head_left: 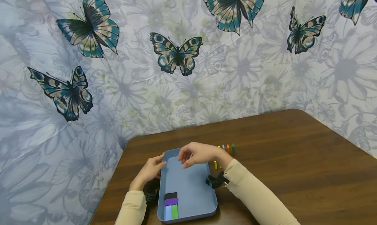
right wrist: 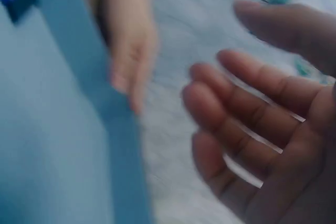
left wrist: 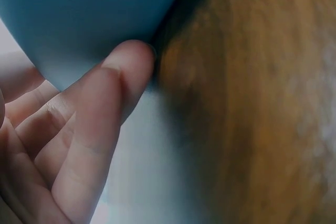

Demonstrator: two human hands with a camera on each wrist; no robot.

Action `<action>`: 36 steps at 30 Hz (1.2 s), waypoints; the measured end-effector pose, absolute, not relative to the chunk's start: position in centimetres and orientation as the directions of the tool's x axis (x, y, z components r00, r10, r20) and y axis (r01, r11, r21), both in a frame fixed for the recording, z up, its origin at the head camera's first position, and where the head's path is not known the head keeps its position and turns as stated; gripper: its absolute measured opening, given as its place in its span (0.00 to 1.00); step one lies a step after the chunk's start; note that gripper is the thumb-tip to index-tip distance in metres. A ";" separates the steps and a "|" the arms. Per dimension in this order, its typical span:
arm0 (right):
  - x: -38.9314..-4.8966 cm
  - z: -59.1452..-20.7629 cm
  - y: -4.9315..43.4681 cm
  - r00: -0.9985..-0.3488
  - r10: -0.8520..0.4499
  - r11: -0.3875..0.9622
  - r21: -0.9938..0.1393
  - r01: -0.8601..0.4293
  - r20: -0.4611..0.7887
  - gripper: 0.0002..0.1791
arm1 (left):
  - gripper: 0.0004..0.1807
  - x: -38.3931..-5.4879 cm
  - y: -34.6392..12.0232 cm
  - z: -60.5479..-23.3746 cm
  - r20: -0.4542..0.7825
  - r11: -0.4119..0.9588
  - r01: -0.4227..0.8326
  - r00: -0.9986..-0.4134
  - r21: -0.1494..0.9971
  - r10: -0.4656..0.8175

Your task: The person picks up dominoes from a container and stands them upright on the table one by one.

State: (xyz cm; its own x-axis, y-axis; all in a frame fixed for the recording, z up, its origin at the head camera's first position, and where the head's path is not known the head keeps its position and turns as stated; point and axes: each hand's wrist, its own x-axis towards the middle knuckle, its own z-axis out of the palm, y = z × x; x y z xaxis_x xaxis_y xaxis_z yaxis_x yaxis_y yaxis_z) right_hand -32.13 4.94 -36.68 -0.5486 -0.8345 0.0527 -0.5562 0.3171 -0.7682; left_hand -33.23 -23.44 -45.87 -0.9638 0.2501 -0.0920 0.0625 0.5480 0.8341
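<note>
A shallow blue tray (head_left: 189, 185) lies on the table in front of me. My left hand (head_left: 152, 168) holds its left wall near the far corner; the left wrist view shows the fingertips against the blue tray (left wrist: 94, 14). Over the far part of the tray hovers my right hand (head_left: 198, 153), its fingers loosely bent around nothing. In the near left corner of the tray sit a black block (head_left: 170, 196), a purple block (head_left: 171, 201), a light blue block (head_left: 168, 213) and a green block (head_left: 174, 212), packed together.
Right of the tray, partly behind my right wrist, stand several small blocks, among them an orange one (head_left: 228, 148), a dark green one (head_left: 233, 148) and a yellow one (head_left: 215, 165). The brown table (head_left: 279, 153) meets a butterfly-patterned wall covering (head_left: 188, 97) at the back.
</note>
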 end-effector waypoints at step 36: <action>-32.2 -43.2 -3.0 -0.289 -0.890 0.455 -0.690 -0.563 -0.352 0.23 | 0.32 -33.1 -23.5 -45.8 -0.098 0.526 0.060 -0.959 0.848 0.267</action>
